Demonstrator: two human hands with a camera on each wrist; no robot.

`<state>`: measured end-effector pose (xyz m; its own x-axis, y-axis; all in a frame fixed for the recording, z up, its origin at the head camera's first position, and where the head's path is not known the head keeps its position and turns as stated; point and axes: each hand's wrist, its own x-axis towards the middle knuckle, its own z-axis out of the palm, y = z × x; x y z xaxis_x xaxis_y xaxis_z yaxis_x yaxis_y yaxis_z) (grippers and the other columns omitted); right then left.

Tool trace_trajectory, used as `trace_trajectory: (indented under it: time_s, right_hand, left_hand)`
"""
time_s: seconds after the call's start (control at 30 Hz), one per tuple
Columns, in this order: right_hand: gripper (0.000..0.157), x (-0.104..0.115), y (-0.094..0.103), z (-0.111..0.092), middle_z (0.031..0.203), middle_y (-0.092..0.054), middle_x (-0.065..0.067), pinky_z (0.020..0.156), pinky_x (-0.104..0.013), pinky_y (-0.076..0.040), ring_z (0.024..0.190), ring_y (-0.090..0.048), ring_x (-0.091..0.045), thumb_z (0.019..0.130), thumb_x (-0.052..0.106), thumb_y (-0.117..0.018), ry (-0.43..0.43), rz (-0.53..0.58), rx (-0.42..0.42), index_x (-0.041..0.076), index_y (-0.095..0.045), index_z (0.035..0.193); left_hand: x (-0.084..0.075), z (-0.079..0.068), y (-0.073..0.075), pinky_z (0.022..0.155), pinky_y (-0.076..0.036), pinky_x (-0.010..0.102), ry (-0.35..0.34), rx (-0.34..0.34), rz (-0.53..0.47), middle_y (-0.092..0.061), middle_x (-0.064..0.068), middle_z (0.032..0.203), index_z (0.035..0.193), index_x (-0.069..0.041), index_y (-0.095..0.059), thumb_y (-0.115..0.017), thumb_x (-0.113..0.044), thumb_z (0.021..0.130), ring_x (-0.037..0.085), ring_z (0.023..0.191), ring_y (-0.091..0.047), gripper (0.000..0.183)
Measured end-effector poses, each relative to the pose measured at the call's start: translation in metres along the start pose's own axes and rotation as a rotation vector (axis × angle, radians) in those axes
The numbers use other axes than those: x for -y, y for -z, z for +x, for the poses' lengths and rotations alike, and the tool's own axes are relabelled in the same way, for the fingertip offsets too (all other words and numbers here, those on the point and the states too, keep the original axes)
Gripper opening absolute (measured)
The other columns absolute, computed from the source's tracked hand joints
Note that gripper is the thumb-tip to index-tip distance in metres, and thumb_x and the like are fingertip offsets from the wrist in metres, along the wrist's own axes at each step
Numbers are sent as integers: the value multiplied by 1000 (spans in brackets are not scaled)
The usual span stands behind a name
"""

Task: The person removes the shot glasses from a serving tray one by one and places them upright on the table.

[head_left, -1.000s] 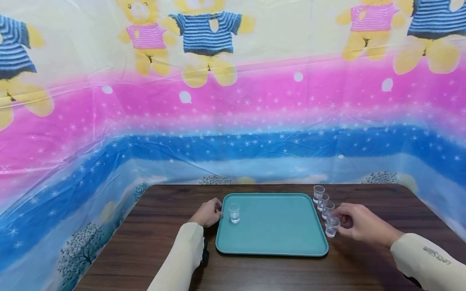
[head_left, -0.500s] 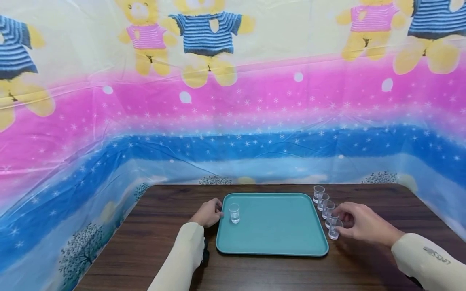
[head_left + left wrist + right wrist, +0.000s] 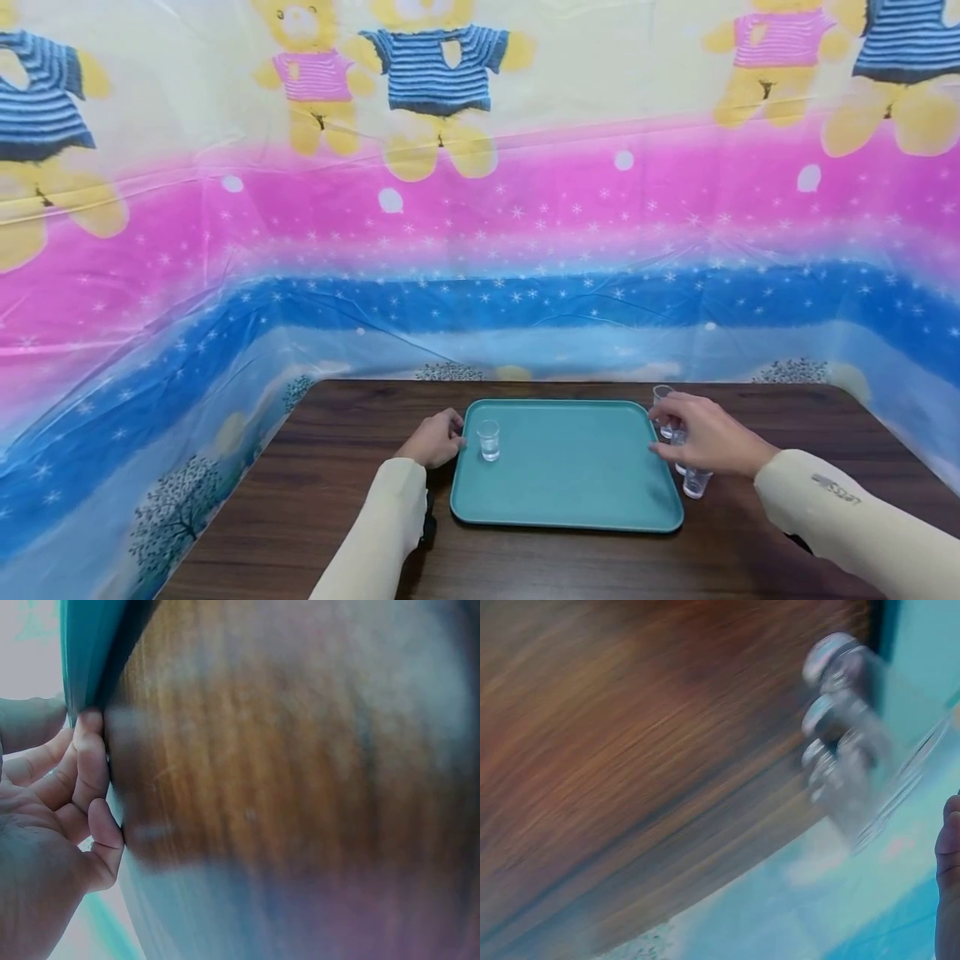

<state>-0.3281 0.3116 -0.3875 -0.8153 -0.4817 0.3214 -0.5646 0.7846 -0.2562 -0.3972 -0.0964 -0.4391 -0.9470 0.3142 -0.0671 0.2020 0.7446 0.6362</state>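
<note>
My left hand (image 3: 435, 439) holds the left rim of a teal tray (image 3: 555, 508); in the left wrist view its fingers (image 3: 91, 761) curl at the tray's edge. A small clear shot glass (image 3: 489, 442) stands upright on the tray near that hand. Over the tray's right edge hovers my right hand (image 3: 697, 432), thumb and fingertips apart, with nothing visibly pinched. Several like glasses stand in a row beside that edge, the nearest glass (image 3: 696, 483) closest to me and the farthest glass (image 3: 662, 395) behind the fingers. The hand hides those between. Blurred glasses (image 3: 847, 727) show in the right wrist view.
Beneath everything is a dark wood-grain table (image 3: 352, 475). A curtain (image 3: 480, 300) printed with bears, pink and blue bands hangs behind and along the sides. The row of glasses runs close along the tray's right rim.
The nearest glass first came slightly toward me, apart from the row. My right hand then left it and moved up and left over the tray edge. The left hand has stayed on the tray.
</note>
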Motion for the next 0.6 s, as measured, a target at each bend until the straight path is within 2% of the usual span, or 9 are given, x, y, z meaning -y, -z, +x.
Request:
trace_trajectory:
  time_s: [0.27, 0.6]
  right_hand:
    - [34, 22, -25, 26, 102, -57, 6, 73, -34, -49, 88, -57, -14, 79, 27, -77, 49, 2, 39, 16, -64, 109]
    - [33, 56, -43, 60, 106, -57, 2, 79, -38, -48, 95, -58, -19, 84, 24, -73, 84, 55, 80, 14, -62, 113]
  left_hand:
    - [0, 0, 0, 63, -45, 33, -6, 9, 1, -55, 6, 85, 118, 1, -52, -57, -8, 95, 18, 74, -54, 25]
    - [0, 0, 2, 63, -45, 33, 0, 8, -12, -55, 6, 86, 119, 1, -52, -57, -9, 95, 18, 74, -54, 27]
